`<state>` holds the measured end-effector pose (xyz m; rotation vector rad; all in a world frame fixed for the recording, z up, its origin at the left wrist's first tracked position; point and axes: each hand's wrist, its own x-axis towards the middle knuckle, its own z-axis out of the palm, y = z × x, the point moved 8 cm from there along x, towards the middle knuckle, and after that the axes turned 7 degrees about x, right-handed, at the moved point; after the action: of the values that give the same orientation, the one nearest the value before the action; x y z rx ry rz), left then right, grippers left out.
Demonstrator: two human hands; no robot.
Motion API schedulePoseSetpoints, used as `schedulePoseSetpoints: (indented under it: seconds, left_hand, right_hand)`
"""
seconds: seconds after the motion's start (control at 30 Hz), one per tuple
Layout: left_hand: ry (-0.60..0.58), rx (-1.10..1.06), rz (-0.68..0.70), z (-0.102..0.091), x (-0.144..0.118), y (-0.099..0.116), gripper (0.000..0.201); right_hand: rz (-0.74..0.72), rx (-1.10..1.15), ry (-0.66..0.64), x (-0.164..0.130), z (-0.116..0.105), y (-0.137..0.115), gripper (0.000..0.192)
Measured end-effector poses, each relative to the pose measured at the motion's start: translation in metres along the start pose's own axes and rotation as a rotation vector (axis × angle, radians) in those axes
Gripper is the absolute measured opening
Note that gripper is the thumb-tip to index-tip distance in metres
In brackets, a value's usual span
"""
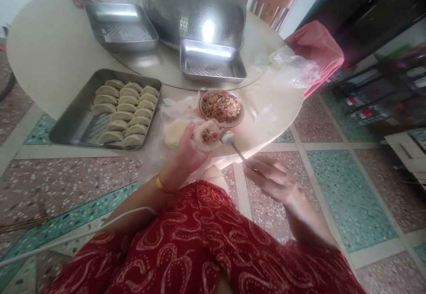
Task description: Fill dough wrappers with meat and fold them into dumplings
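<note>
A round dumpling wrapper (199, 139) lies in my left hand (189, 154), with a lump of meat filling (209, 137) at its middle. My right hand (271, 175) grips the handle of a metal spoon (228, 137), whose bowl is just right of the wrapper's edge. Behind them on the table stands a bowl heaped with minced filling (221, 106). Left of my left hand, a stack of wrappers (175, 133) rests on clear plastic (151, 152). Further left, a metal tray (71, 123) carries several folded dumplings (127, 110) in rows.
Two more metal trays (123, 45) (213, 79) stand on the round table (36, 49), before a large domed metal lid (196, 14). Scissors (78, 2) lie at the back left. Plastic bags (294, 67) and a pink bag (316, 45) hang by the right edge. A white cable (76, 239) crosses my left arm.
</note>
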<state>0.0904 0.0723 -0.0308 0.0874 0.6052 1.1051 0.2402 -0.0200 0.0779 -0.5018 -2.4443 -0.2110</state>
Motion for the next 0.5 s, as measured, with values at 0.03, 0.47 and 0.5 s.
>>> schedulePoseSetpoints:
  seconds: [0.03,0.47,0.5]
  left_hand:
    - [0.002,0.011,-0.006,0.000,0.000,0.000,0.058]
    - [-0.014,0.023,-0.035,0.001,0.002,-0.007,0.055]
    - [-0.011,0.020,-0.035,0.001,0.002,-0.007,0.055]
  right_hand:
    - [0.001,0.007,0.015,0.000,0.000,0.000,0.019]
    - [-0.017,0.172,0.145,0.000,0.017,-0.002,0.026]
    - [0.006,0.188,0.211,0.000,0.013,0.000,0.030]
